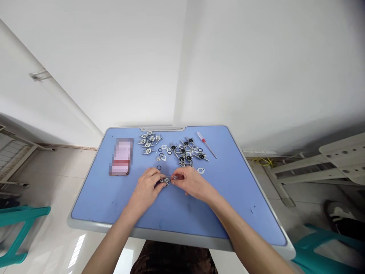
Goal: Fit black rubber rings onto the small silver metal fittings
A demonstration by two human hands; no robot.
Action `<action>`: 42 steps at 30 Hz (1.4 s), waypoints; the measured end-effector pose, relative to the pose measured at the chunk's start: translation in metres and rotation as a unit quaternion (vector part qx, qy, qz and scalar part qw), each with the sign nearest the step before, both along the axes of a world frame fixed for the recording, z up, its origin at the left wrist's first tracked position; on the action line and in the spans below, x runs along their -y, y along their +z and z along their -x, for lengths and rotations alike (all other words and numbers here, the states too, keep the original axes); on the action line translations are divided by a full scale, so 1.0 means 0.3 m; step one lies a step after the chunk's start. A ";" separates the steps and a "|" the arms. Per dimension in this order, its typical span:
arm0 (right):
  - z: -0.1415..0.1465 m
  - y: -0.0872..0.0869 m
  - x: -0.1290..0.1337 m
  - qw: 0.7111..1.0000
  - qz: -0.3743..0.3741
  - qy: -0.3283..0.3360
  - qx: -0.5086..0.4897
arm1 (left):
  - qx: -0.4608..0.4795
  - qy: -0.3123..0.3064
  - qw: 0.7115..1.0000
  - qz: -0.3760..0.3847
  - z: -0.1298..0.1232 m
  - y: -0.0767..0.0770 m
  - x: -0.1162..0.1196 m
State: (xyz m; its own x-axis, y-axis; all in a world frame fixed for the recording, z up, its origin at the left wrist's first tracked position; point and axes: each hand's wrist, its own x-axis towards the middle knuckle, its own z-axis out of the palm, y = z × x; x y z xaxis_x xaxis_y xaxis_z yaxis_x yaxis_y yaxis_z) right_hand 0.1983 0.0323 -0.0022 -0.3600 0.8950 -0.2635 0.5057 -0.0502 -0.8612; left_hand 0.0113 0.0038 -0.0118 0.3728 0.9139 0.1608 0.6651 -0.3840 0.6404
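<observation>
Metal fitting (165, 180), pinched by fingers (177, 176) of left hand (146, 189) and right hand (190, 182), one black O-ring (159, 167) just beyond

Small metal fitting (164, 180) between left hand (145, 189) and right hand (192, 183): largely hidden by fingers. Rectangular item (121, 156), left end of table (94, 198): pixelated, unreadable. Hardware pile (185, 152), far end of table: pieces too small to tell.
</observation>
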 end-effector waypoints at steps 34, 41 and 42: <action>-0.058 0.081 0.018 0.978 -0.128 -0.044 -0.158 | -0.030 0.018 0.999 0.038 -0.025 0.016 0.014; -0.047 0.082 0.032 0.978 -0.188 0.036 -0.080 | -0.034 0.021 0.999 0.034 -0.026 0.016 0.011; -0.045 0.083 0.033 0.978 -0.192 0.040 -0.075 | -0.034 0.021 0.999 0.033 -0.026 0.017 0.010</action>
State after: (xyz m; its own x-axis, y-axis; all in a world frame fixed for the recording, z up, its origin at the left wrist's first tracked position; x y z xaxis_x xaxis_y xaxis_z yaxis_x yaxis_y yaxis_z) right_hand 0.2119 0.0225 0.0227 -0.4414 0.8852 0.1468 0.3612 0.3251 -0.8740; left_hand 0.0192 0.0007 -0.0068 0.3416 0.9368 0.0759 0.7230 -0.3135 0.6156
